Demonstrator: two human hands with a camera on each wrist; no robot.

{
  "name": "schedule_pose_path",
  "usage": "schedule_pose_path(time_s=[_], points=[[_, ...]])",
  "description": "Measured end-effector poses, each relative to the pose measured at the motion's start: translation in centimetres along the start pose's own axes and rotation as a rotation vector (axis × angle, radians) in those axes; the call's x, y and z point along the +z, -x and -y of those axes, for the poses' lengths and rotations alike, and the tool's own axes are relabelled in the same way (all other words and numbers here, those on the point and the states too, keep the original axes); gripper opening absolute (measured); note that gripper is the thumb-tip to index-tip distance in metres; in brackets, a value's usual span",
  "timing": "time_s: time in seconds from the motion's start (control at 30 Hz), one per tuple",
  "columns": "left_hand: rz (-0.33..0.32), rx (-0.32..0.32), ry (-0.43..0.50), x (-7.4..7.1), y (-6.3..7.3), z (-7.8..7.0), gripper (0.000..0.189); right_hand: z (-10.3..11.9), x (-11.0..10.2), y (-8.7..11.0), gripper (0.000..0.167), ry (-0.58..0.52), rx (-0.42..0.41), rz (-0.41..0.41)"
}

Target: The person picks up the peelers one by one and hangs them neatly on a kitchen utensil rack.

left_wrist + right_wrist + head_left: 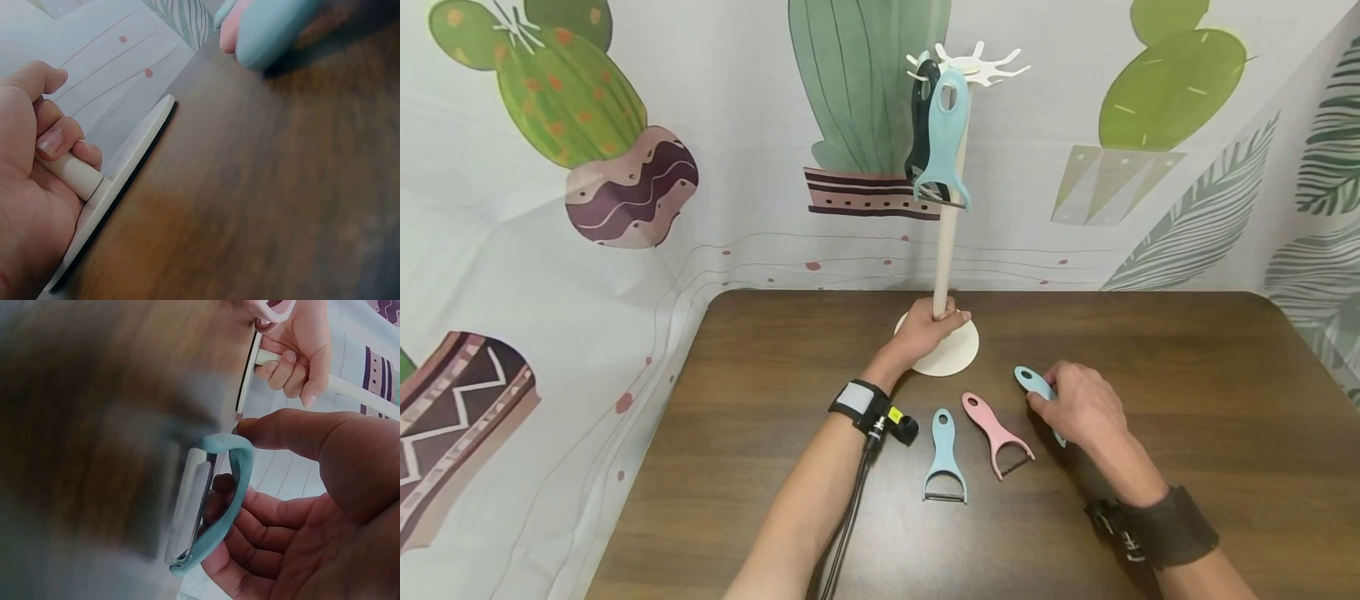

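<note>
My left hand (925, 329) grips the cream pole (951, 242) of a hook stand low down, just above its round base (951, 357); the left wrist view shows the fingers curled round the pole. At the right, my right hand (1081, 404) holds a light-blue peeler (1033, 381) between thumb and fingers. In the right wrist view its U-shaped blade end (240, 481) sits close to the tabletop; I cannot tell whether it touches. A pink peeler (992, 423) and another light-blue peeler (943, 442) lie between the two arms.
From the stand's white hooks (981, 65) hang a light-blue peeler (949, 133) and a black peeler (919, 125), at the left side. A cactus-print cloth (737, 125) rises behind the brown wooden table (760, 367). A black cable (850, 517) runs along the left forearm.
</note>
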State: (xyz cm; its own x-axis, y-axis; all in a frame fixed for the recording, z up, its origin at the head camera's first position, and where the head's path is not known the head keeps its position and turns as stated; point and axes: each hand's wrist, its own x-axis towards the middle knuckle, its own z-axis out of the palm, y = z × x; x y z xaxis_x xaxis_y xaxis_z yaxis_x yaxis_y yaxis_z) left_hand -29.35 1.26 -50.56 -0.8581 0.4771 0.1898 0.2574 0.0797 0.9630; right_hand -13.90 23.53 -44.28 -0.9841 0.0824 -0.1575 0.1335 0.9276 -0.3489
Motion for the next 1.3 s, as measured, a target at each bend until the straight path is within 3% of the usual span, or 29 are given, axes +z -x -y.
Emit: schedule_pose_path(time_s=[0.3, 0.8, 0.97, 1.3], points=[[0.006, 0.006, 0.002, 0.0, 0.9, -2.4, 0.037, 0.3, -0.2, 0.1, 0.031, -0.047, -0.065, -0.118], [-0.009, -0.010, -0.007, -0.1, 0.9, -2.6, 0.037, 1.9, -0.5, -0.2, 0.030, -0.104, -0.128, -0.314], [-0.016, -0.012, -0.021, -0.2, 0.9, -2.7, 0.038, 2.6, -0.8, -0.5, 0.031, -0.134, -0.130, -0.337], [0.033, -0.005, 0.010, -0.4, 0.8, -2.6, 0.038, 4.4, -1.8, -0.9, 0.034, -0.193, -0.137, -0.364]])
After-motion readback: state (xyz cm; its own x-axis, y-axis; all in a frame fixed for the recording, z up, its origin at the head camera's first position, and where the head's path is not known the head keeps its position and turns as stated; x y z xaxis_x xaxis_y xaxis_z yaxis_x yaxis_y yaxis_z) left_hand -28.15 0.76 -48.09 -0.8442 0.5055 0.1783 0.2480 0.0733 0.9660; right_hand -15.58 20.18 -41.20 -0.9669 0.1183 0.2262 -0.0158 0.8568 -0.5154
